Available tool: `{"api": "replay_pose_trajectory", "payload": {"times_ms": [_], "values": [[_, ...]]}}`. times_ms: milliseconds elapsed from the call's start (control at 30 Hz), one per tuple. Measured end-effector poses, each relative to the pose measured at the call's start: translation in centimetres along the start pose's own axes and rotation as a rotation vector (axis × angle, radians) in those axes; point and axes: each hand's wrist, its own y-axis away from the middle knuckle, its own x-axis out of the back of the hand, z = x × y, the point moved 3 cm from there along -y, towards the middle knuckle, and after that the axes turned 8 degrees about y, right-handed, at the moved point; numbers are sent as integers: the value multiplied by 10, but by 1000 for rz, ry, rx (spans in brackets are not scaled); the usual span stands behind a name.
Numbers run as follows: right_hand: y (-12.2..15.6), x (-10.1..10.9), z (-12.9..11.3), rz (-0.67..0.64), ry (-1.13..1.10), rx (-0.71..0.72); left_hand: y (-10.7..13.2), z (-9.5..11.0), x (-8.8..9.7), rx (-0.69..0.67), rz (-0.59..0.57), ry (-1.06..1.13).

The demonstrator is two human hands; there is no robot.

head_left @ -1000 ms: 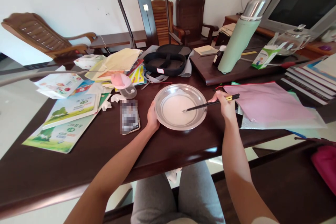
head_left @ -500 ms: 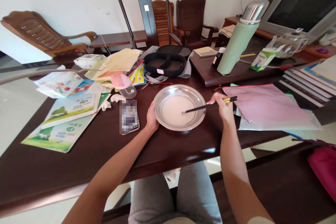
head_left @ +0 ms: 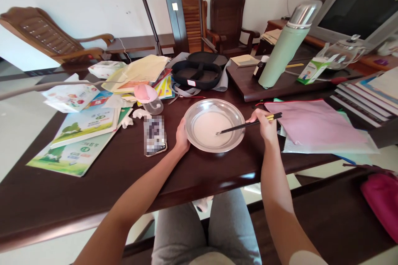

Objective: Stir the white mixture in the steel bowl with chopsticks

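A shiny metal bowl of milky stuff, a hand at either side of it.
From where I stand, the bowl sits on the dark, glossy table near its front edge, round and shallow, with a wide flat rim and silvery sloping walls that catch the light in streaks; the pale contents, off-white with a faint pink cast, lie smooth and level across the bottom. The hands are apart: the left hand cups the bowl's near-left side, though I can't tell how far its fingers wrap beneath, and the right hand is closed around black chopsticks banded in gold, slanting over the rim with their tips in the pale contents. A phone lies left of the bowl, and a pink pouch to the right.
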Motion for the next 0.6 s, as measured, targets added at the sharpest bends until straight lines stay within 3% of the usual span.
{"api": "replay_pose_trajectory", "payload": {"times_ms": [167,433,600], "values": [[4,-19,-7,-232,37,42,-1,-2,-1,-4,21,17],[-4,-2,6,57,23,16,-4,-3,0,-17,11,-2],[2,-16,-2,-191,10,18,-5,-3,2,-27,27,0]]}}
